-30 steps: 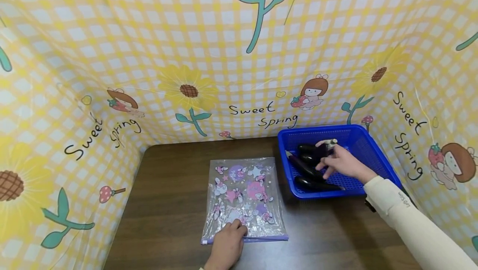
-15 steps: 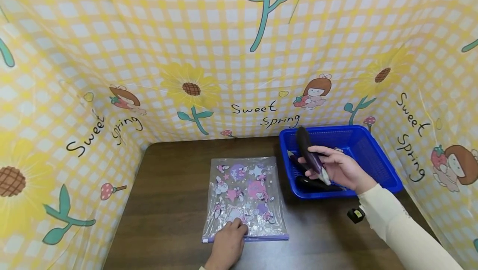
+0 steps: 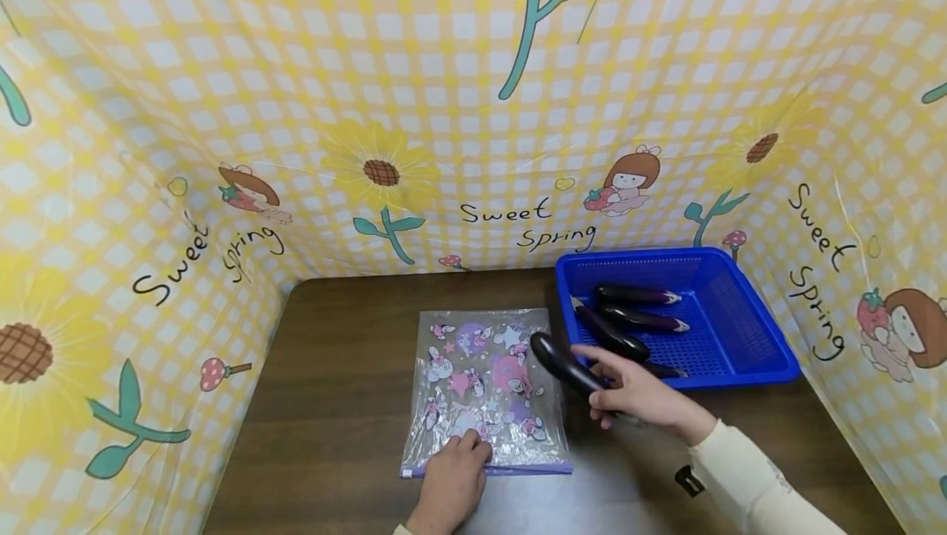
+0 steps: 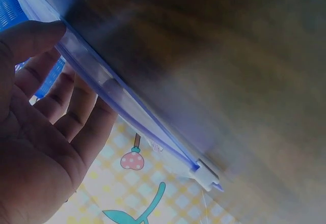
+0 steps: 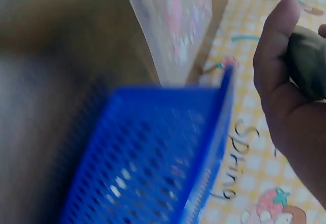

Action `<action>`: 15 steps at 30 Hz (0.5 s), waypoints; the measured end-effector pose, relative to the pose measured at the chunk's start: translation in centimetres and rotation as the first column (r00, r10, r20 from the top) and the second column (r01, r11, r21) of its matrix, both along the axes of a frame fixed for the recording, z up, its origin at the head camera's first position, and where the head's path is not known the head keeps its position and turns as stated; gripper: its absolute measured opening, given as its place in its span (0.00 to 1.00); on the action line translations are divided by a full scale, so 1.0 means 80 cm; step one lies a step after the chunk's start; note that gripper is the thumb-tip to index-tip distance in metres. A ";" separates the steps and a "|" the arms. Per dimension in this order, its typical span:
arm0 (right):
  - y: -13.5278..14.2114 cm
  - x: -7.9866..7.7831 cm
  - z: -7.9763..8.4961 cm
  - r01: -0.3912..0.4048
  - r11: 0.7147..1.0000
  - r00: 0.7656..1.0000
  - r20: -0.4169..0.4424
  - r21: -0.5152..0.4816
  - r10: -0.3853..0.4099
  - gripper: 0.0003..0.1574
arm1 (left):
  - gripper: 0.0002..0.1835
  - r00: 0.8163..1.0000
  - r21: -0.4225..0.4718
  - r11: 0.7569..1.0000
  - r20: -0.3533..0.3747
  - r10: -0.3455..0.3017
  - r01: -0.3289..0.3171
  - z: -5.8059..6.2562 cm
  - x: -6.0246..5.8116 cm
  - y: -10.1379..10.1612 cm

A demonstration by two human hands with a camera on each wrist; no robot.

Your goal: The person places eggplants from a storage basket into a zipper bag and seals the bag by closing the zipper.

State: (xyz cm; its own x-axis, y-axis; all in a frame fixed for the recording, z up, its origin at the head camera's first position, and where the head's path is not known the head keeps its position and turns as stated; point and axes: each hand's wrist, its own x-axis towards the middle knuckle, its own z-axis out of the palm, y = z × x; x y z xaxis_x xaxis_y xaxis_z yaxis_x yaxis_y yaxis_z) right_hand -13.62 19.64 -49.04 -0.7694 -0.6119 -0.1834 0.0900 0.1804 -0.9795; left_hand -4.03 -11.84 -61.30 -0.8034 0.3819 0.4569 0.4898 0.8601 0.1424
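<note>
A dark purple, glossy eggplant [image 3: 565, 365] sits in the grip of the right hand [image 3: 639, 399], fingers curled round its stem end, its rounded tip raised over the right edge of the zip bag [image 3: 484, 387]. The stem end is hidden by the fingers. The bag, clear with pink and purple cartoon prints, lies flat on the brown table [image 3: 340, 403]. The left hand [image 3: 450, 486] rests on its near edge, fingers relaxed and holding nothing. Only the left wrist view shows the bag's blue zip strip and white slider [image 4: 206, 173]. The blurred right wrist view shows the blue basket [image 5: 153, 163] from below; the head view shows four more eggplants [image 3: 636, 313] inside.
</note>
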 end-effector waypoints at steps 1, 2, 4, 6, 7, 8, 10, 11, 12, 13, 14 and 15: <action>-0.003 0.006 -0.006 0.005 1.000 1.000 0.009 0.002 -0.005 0.44 | 0.12 1.000 -0.002 1.000 0.000 0.000 0.000 0.001 0.000 0.001; -0.006 0.013 -0.011 0.007 1.000 1.000 0.015 0.008 -0.008 0.42 | 0.12 1.000 -0.003 1.000 0.000 0.000 0.000 0.001 0.000 0.002; -0.013 0.026 -0.023 0.007 1.000 1.000 0.027 0.021 -0.008 0.38 | 0.12 1.000 -0.011 1.000 -0.004 -0.003 0.003 0.001 -0.001 0.003; -0.019 0.038 -0.035 0.001 0.999 1.000 0.026 0.039 -0.002 0.34 | 0.12 1.000 -0.024 1.000 -0.011 -0.002 0.002 0.001 -0.002 0.005; -0.023 0.045 -0.040 -0.006 0.999 1.000 0.018 0.049 0.005 0.32 | 0.13 1.000 -0.033 0.999 -0.015 0.000 -0.001 0.001 -0.003 0.005; -0.026 0.052 -0.045 -0.009 0.998 1.000 0.008 0.060 0.009 0.31 | 0.13 1.000 -0.038 0.999 -0.018 0.002 -0.003 0.001 -0.003 0.006; -0.034 0.067 -0.056 -0.010 0.997 1.000 -0.008 0.079 0.011 0.30 | 0.13 1.000 -0.050 0.999 -0.017 0.011 -0.012 0.001 -0.003 0.007; -0.037 0.075 -0.060 -0.008 0.996 1.000 -0.014 0.090 0.009 0.29 | 0.13 1.000 -0.055 0.998 -0.013 0.016 -0.017 0.002 -0.004 0.007; -0.041 0.082 -0.065 -0.005 0.995 1.000 -0.012 0.098 0.006 0.29 | 0.13 1.000 -0.060 0.998 -0.003 0.022 -0.022 0.001 -0.004 0.008; -0.044 0.090 -0.070 -0.001 0.995 1.000 -0.011 0.102 0.002 0.29 | 0.13 1.000 -0.066 0.997 0.010 0.028 -0.027 0.002 -0.004 0.009; -0.047 0.098 -0.075 0.001 0.995 1.000 -0.008 0.103 -0.001 0.28 | 0.13 0.999 -0.069 0.997 0.028 0.034 -0.032 0.002 -0.004 0.010; -0.051 0.105 -0.080 0.002 0.994 1.000 -0.004 0.107 -0.002 0.27 | 0.14 0.998 -0.073 0.997 0.047 0.039 -0.035 0.003 -0.004 0.011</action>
State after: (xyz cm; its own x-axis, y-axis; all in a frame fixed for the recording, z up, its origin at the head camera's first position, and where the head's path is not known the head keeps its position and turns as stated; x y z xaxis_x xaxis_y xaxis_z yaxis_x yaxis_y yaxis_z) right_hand -5.25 15.59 -55.40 -0.7713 -0.5876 -0.2448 0.0871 0.2836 -0.9550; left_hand -4.38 -10.98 -61.08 -0.8380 0.3819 0.3897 0.4515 0.8864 0.1022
